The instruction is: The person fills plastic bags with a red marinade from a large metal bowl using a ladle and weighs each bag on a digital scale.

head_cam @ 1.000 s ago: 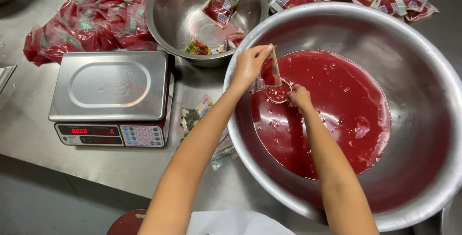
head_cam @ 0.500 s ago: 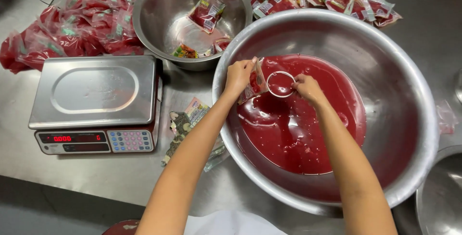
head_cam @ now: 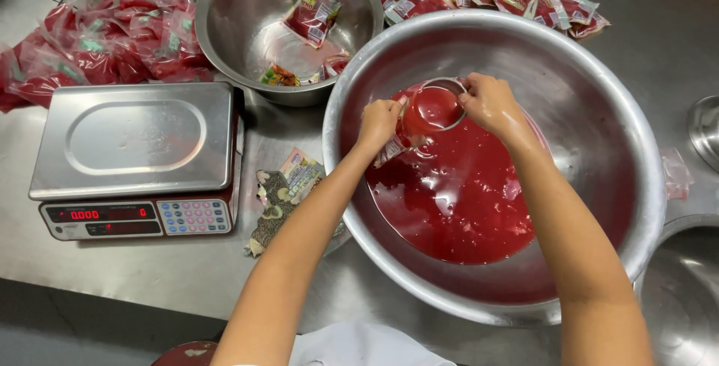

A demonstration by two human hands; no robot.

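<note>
Over the big steel bowl of red sauce, I see my right hand gripping a full metal cup; my left hand pinches a clear pouch beside it.

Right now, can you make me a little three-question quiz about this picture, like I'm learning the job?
1. True or false: the small metal cup in the right hand holds red liquid.
2. What lies in the smaller steel bowl? A) packets B) eggs C) spoons
3. Fill in: the left hand holds a clear ____ beside the cup, over the big bowl.

Key:
1. True; the cup is full of the red sauce.
2. A; a few packets lie inside it.
3. Pouch; a small clear pouch hangs from the left hand's grip.
</note>
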